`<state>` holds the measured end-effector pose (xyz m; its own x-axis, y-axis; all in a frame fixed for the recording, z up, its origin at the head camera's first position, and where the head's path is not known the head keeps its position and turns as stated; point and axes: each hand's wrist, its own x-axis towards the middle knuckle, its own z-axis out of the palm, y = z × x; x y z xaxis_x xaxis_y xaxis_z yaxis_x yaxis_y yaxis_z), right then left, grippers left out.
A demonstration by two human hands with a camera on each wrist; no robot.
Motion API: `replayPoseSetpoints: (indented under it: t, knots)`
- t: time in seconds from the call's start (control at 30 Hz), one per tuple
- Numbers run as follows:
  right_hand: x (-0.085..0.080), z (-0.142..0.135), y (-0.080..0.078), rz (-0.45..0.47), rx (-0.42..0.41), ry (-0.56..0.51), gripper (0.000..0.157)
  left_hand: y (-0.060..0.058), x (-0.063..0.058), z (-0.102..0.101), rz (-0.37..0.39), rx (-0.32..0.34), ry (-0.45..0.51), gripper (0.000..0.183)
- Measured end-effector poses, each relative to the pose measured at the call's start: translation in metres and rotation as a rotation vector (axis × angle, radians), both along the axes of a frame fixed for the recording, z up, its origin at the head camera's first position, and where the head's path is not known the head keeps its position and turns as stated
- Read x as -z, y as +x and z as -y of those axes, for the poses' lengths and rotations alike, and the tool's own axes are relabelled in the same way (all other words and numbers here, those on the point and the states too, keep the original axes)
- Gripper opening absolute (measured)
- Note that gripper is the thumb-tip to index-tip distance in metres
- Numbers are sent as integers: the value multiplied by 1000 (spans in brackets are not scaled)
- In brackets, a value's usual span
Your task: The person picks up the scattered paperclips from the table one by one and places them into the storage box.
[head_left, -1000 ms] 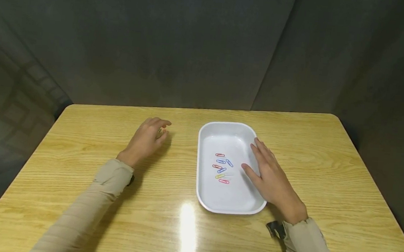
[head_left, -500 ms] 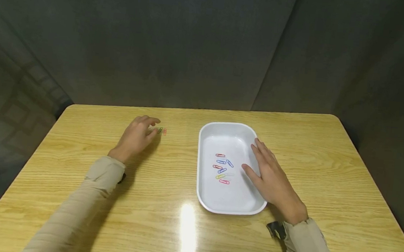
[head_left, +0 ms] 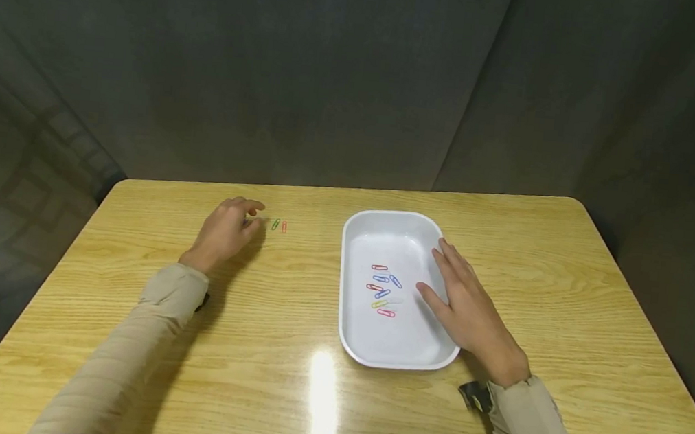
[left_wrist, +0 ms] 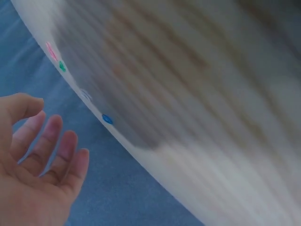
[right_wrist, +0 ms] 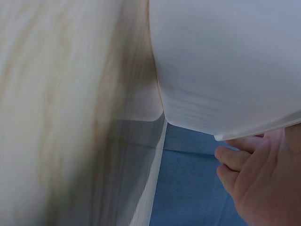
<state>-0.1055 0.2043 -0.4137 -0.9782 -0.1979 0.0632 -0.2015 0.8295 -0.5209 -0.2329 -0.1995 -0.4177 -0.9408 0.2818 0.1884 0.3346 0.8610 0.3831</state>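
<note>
My left hand [head_left: 225, 228] hovers over the far left of the table with its fingers loosely bent and nothing between them in the left wrist view. Just right of its fingertips lie a green paper clip [head_left: 275, 224] and a pink paper clip [head_left: 284, 227]. A blue paper clip [left_wrist: 107, 119] and a pale one [left_wrist: 85, 95] also show near this hand in the left wrist view. My right hand [head_left: 469, 314] rests on the right rim of a white tray [head_left: 343, 279], its thumb over the inside and its fingers stretched along the rim.
Inside the tray lie several paper clips, among them a red one [head_left: 379, 267], a yellow one [head_left: 380, 304] and a pink one [head_left: 386, 313]. The wooden table [head_left: 271, 376] has its far edge close beyond the tray, before a dark curtain [head_left: 335, 78].
My left hand has moved left, uncovering the green and pink paper clips on the table. The right hand and the tray have stayed in place.
</note>
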Motion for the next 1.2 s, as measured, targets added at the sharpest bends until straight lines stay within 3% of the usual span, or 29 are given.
replayPoseSetpoints:
  t: [0.63, 0.83, 1.0, 1.2]
  knots:
    - [1, -1, -1, -5, -3, 1, 72, -8, 0, 14, 83, -71, -103, 30]
    - [1, -2, 0, -5, -4, 1, 72, -7, -2, 17, 171, -96, -132, 30]
    - [1, -1, 0, 2, 2, 2, 73, -6, -3, 17, 226, -101, -130, 30]
    - [1, 0, -1, 19, 14, 10, 74, -6, -2, 18, 236, -90, -111, 24]
